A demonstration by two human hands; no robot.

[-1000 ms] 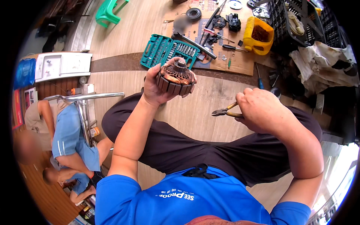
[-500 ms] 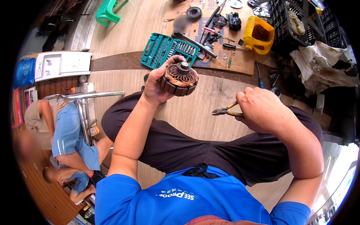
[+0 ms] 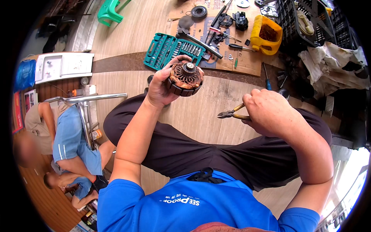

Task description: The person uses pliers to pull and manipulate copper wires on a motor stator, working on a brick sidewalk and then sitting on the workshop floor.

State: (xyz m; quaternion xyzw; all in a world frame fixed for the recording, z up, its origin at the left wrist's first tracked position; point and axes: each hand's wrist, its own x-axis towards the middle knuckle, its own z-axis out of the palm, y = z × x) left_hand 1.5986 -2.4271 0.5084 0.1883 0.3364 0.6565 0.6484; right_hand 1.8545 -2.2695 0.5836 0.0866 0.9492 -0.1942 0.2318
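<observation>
My left hand [image 3: 160,86] is closed round a motor stator [image 3: 186,79], a round core with copper windings and a dark hub on top. It is held up in front of me, its wound face turned upward. In my right hand [image 3: 266,110] is a pair of cutting pliers [image 3: 234,113] with yellowish handles. Their dark jaws point left toward the stator, well apart from it, and the handles are spread a little. The fingers of my right hand are partly hidden behind its back.
Beyond my hands lie a green socket set case [image 3: 170,52], a hammer [image 3: 201,42] and several screwdrivers on a cardboard sheet [image 3: 247,63]. A cut yellow jug [image 3: 266,34] holds copper scraps. Black crates [image 3: 305,23] stand far right. Another person [image 3: 71,135] sits at left.
The stator in my left hand has tilted slightly, showing more of its wound top and less of its side. My right hand and the pliers have barely moved.
</observation>
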